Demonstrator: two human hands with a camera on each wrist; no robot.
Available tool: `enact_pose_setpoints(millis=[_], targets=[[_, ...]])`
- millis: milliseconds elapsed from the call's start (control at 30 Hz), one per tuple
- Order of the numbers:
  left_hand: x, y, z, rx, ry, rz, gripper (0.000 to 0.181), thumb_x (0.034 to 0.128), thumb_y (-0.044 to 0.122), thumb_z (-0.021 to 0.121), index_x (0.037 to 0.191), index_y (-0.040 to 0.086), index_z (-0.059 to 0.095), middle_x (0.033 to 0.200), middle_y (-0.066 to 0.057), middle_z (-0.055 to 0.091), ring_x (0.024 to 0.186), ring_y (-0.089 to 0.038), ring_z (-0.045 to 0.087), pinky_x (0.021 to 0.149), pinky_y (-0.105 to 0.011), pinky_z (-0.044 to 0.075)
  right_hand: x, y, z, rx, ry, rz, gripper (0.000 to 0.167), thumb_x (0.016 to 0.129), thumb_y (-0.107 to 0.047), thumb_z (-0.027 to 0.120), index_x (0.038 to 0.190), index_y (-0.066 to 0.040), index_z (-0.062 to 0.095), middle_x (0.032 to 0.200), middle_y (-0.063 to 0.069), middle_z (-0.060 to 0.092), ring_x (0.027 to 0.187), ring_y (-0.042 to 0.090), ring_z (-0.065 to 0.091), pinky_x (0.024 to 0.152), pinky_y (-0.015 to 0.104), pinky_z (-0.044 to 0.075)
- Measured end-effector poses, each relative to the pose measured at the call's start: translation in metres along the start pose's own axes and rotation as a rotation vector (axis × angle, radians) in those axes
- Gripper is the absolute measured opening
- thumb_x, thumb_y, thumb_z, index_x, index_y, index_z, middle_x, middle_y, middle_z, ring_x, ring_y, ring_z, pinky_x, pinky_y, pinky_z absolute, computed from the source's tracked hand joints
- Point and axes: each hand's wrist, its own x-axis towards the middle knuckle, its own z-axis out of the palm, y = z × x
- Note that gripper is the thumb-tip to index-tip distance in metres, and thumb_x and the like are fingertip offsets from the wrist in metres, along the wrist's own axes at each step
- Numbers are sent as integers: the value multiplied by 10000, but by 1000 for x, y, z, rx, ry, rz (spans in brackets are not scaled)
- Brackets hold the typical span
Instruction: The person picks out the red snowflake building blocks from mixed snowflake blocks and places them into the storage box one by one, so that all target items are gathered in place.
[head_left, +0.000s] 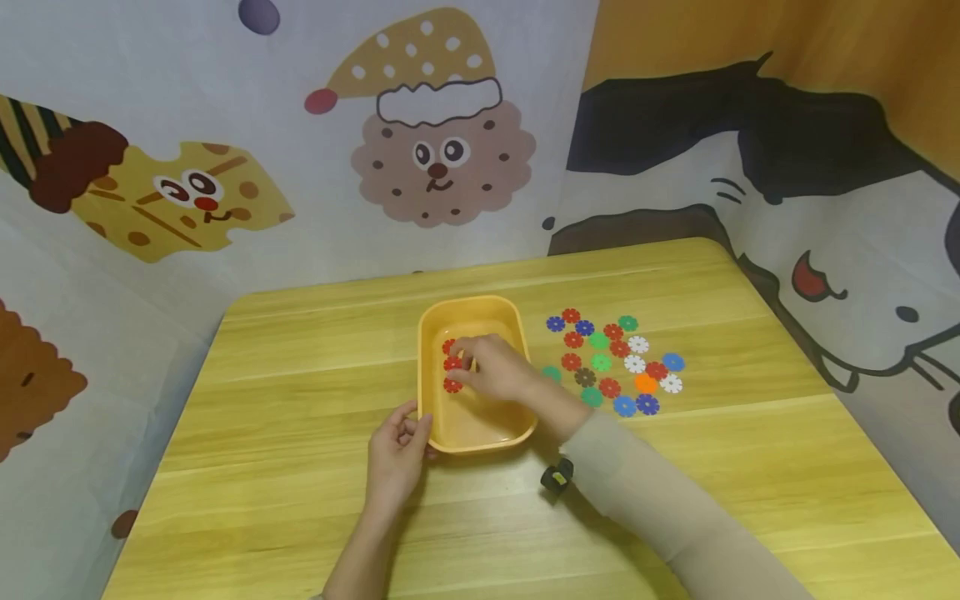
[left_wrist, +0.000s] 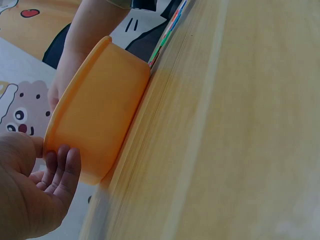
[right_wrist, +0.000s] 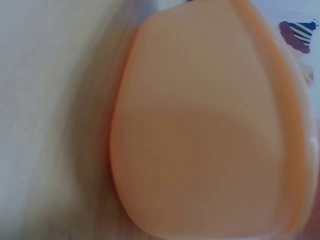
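An orange-yellow plastic tub (head_left: 480,446) stands on the table. Its near left corner is held by my left hand (head_left: 396,454), with the thumb at the rim; in the left wrist view that hand's fingers (left_wrist: 72,170) bend against the outer wall. My right hand (head_left: 491,367) reaches inside the tub, thumb and fingers curled about a red snowflake disc (head_left: 452,364). One more red disc (head_left: 452,386) lies below it and another (head_left: 448,347) above, partly covered by the fingers. The right wrist view is filled by the tub's outer wall (right_wrist: 200,125), hiding that hand's fingertips.
To the tub's right, several snowflake discs (head_left: 610,388) in red, blue, green, white, orange and brown lie flat on the wooden table (head_left: 300,358). A black wrist device (head_left: 557,477) shows by my right sleeve. A cartoon-printed cloth (head_left: 315,167) hangs behind the table.
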Motion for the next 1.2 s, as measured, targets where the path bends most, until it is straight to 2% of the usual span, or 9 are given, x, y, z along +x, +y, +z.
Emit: enact_pose_setpoints(millis=[200, 333, 467, 633, 933, 1200], targets=[[-1, 2, 1, -4, 8, -1, 371, 993, 98, 658, 1327, -47, 589, 851, -194, 669, 629, -209, 665, 581, -313, 628, -8, 0, -12, 27, 94, -6, 347, 974, -265, 708, 1230, -33, 668, 882, -19, 662, 645, 85, 578, 577, 223, 531], [-1, 3, 1, -1, 13, -10, 373, 991, 94, 659, 1328, -52, 589, 854, -194, 666, 626, -203, 660, 576, -308, 625, -15, 5, -19, 72, 182, -16, 297, 973, -226, 710, 1206, -44, 679, 850, -32, 655, 663, 84, 584, 579, 231, 541], [0, 2, 1, 4, 17, -15, 382, 991, 90, 659, 1334, -58, 583, 861, -205, 666, 624, -197, 659, 576, -300, 624, -21, 13, -22, 112, 278, -66, 260, 952, -171, 731, 1167, -29, 691, 834, -10, 660, 684, 95, 594, 602, 234, 556], [0, 1, 1, 17, 17, -12, 387, 992, 86, 653, 1341, -63, 576, 863, -207, 667, 622, -188, 658, 575, -286, 621, -28, 20, -25, 137, 362, -108, 245, 936, -141, 744, 1135, -8, 693, 839, 29, 666, 675, 114, 587, 598, 254, 554], [-1, -1, 1, 21, 16, -2, 387, 992, 67, 645, 1342, -79, 566, 853, -211, 662, 615, -176, 657, 575, -282, 620, -42, 32, -28, 151, 434, -76, 243, 920, -118, 759, 1117, 8, 690, 860, 66, 671, 726, 156, 609, 622, 266, 565], [-1, 1, 1, 22, 15, -11, 400, 994, 95, 654, 1351, -62, 568, 864, -199, 667, 632, -180, 657, 580, -274, 617, -52, 44, -36, 157, 450, -29, 283, 927, -123, 755, 1153, 33, 684, 882, 63, 676, 788, 176, 616, 642, 274, 556]])
